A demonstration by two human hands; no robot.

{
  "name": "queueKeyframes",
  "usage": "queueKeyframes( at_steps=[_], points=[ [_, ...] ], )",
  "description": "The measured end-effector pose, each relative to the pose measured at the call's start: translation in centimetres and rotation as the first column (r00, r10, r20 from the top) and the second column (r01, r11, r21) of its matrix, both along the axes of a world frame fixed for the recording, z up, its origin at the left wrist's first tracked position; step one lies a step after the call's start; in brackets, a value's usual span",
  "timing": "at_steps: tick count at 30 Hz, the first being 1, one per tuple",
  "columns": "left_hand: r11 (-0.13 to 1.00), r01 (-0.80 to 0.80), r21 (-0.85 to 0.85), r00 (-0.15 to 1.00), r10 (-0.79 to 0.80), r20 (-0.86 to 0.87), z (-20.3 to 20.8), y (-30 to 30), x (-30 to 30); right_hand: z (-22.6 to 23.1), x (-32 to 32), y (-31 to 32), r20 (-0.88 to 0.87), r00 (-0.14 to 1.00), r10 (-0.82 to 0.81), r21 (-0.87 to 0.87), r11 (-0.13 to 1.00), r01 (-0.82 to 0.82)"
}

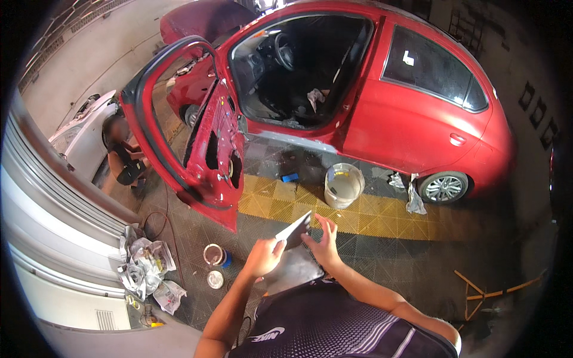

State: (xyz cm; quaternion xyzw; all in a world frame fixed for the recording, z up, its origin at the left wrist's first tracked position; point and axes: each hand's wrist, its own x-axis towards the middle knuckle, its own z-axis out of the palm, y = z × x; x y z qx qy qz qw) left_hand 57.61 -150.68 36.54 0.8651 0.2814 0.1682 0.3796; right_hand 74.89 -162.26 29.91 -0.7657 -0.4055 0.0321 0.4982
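Observation:
My left hand (264, 258) pinches the near left side of a folded sheet of sandpaper (296, 234), white on one face and dark grey on the other. Its fold stands up in front of my body. At the sheet's right edge is my right hand (324, 241), thumb and fingers apart, the thumb close to or touching the dark face. A shiny grey flat piece (292, 271) shows below, between my forearms; I cannot tell whether it belongs to the same sheet.
Ahead stands a red car (412, 128) with its stripped front door (224, 161) swung out. A white bucket (344, 186) and blue block (290, 178) lie nearby. At left are an open can (213, 254), crumpled paper (149, 262) and a crouching person (124, 155); an orange stand (477, 295) is right.

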Motion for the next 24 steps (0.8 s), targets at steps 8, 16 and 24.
queueKeyframes(
  at_steps=[8,16,24],
  points=[
    [0.892,0.381,0.244,0.886,-0.277,-0.372,5.9,0.4,-0.8,7.3,0.6,-0.1,0.247,0.771,0.587,0.178,0.755,-0.631],
    [0.971,0.129,0.201,0.900,-0.030,-0.434,7.5,2.1,-6.7,-4.3,10.1,-4.1,-0.110,0.940,0.322,-0.212,0.917,-0.339],
    [0.994,0.066,0.084,0.940,-0.034,-0.339,4.6,2.5,-10.0,-1.7,10.1,-4.8,-0.090,0.995,0.041,-0.372,0.925,-0.072]
  ],
)
